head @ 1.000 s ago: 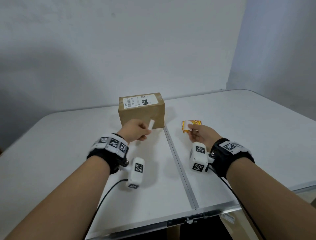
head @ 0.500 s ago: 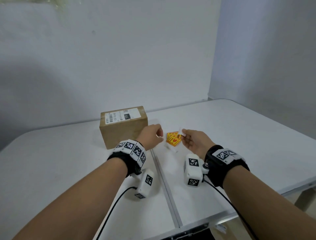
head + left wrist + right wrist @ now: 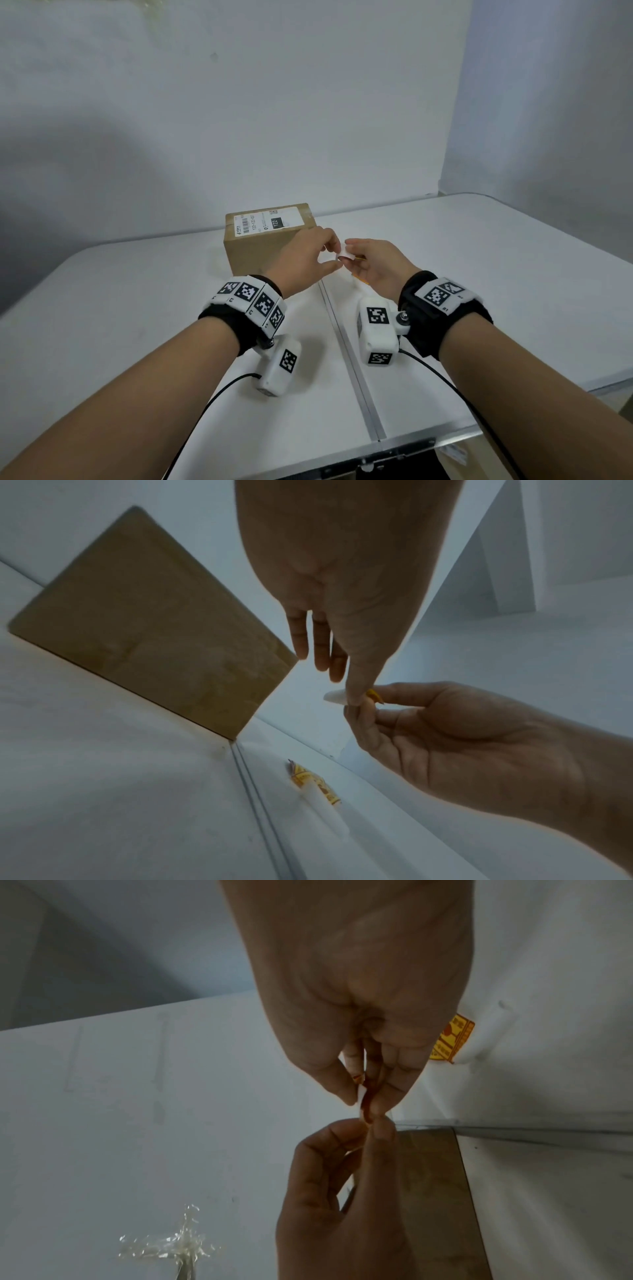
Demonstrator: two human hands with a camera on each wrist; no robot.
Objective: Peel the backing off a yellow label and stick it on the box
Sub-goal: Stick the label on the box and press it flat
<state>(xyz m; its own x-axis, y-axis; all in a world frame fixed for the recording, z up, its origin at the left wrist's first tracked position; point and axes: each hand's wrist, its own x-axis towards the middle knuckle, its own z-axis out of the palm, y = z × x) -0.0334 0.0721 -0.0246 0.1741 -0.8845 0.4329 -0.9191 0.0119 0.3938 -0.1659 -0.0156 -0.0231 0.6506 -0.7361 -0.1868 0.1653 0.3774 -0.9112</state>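
Observation:
A brown cardboard box (image 3: 263, 246) with a white shipping label on top stands at the table's back middle. Just in front of its right corner my two hands meet in the air. My right hand (image 3: 350, 254) pinches a small yellow label (image 3: 365, 1096) with white backing (image 3: 334, 697) between thumb and fingers. My left hand (image 3: 334, 256) pinches the same label's white edge from the other side, thumb tip against it, as the left wrist view shows. The label is seen edge on, so most of its face is hidden.
More yellow labels (image 3: 313, 781) on white backing lie on the white table (image 3: 513, 274) under my right hand, right of the centre seam (image 3: 346, 346). Crumpled clear film (image 3: 171, 1248) shows in the right wrist view. Walls close the back and right.
My right hand lifted a label off the pile. My left hand, which held a white strip a second ago, moved right to meet it; both now pinch the label.

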